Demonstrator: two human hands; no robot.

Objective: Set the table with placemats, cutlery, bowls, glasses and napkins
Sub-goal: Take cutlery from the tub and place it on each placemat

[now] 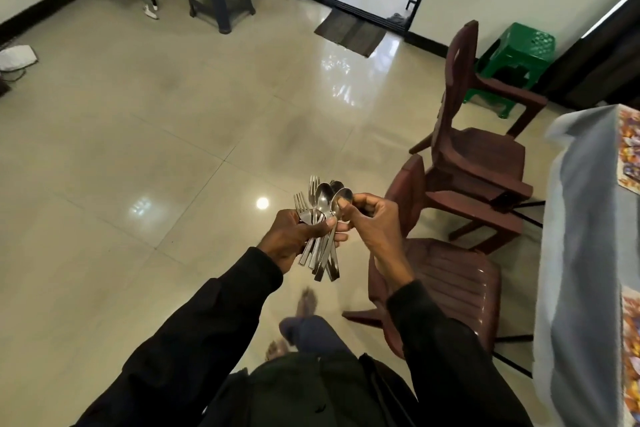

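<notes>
While our left grip (294, 236) clenched the bundle of forks and spoons (323, 255) in mid-air, our right grip (374, 222) pinched one spoon (342, 198) by its bowl. Cutlery step, we judged; the next move called for carrying them to the cloth-covered surface (581, 218) at right.

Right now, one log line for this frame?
left hand: grips cutlery bundle | right hand: pinches one spoon in bundle | table: at right, placemat on it
</notes>
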